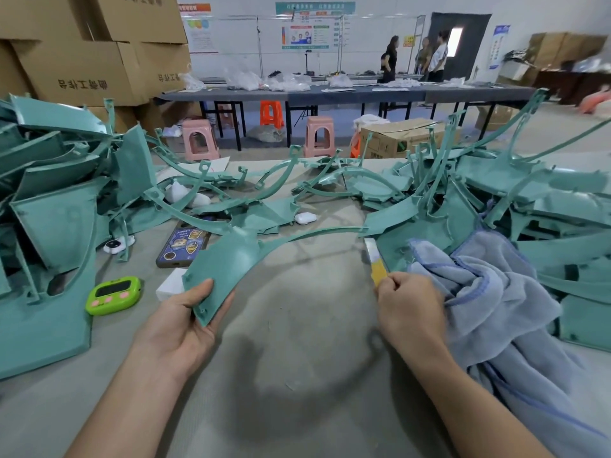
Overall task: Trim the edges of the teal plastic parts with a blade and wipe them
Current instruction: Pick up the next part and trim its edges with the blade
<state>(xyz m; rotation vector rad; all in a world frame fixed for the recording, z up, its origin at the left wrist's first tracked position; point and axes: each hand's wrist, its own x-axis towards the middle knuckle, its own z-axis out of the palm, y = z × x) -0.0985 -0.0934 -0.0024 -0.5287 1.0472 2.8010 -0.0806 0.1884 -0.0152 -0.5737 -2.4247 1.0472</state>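
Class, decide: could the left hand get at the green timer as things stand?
Probably yes: the green timer lies beside the left hand, nothing between them. But that hand grips a teal part, so it would need to release it first.

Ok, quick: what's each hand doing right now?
Left hand: holds a curved teal plastic part by its wide end.
Right hand: pinches the yellow-handled blade.

The left hand [185,322] grips the near corner of a curved teal part [228,259] above the grey table [297,375]. The right hand [410,309] pinches a yellow-handled blade [375,259] (tip pointing away), with a blue cloth [496,292] bunched against it. A green timer [114,295] and a phone [182,247] lie to the left.
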